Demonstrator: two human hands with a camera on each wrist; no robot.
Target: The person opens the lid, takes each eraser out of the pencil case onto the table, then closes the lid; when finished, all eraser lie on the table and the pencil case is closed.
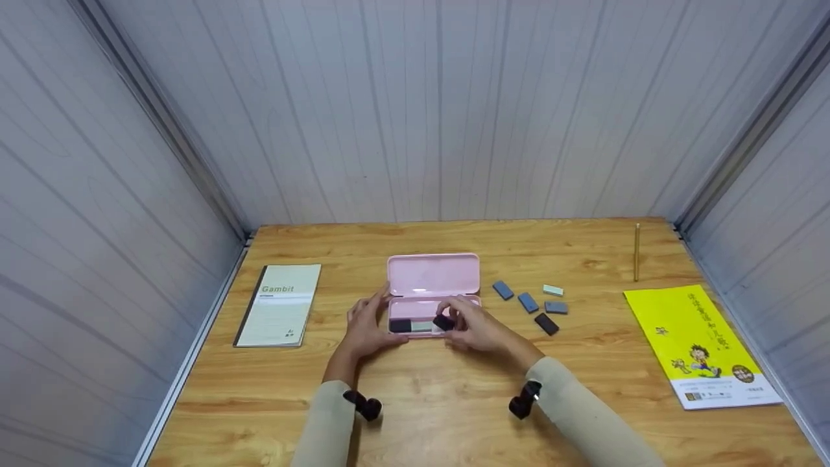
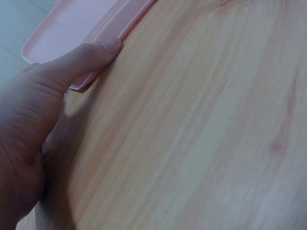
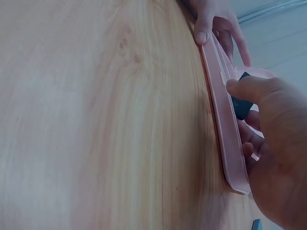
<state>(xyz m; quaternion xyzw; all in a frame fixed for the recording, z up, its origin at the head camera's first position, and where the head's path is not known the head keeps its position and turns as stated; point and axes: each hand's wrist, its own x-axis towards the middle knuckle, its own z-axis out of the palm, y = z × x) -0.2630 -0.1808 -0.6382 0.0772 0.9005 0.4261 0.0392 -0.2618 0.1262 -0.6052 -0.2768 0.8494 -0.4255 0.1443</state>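
Observation:
A pink pencil case lies open on the table, its lid laid back. My left hand holds the case by its left end, the thumb along the front edge. Inside the case, a black eraser-like block lies at the left beside a pale block. My right hand pinches another black eraser-like block over the right part of the case. In the right wrist view this black block is tilted between thumb and fingers, which partly hide it.
Right of the case lie several blue-grey blocks, a black block and a pale one. A Gambit notebook is at the left. A yellow booklet and a pencil are at the right. Walls surround the table.

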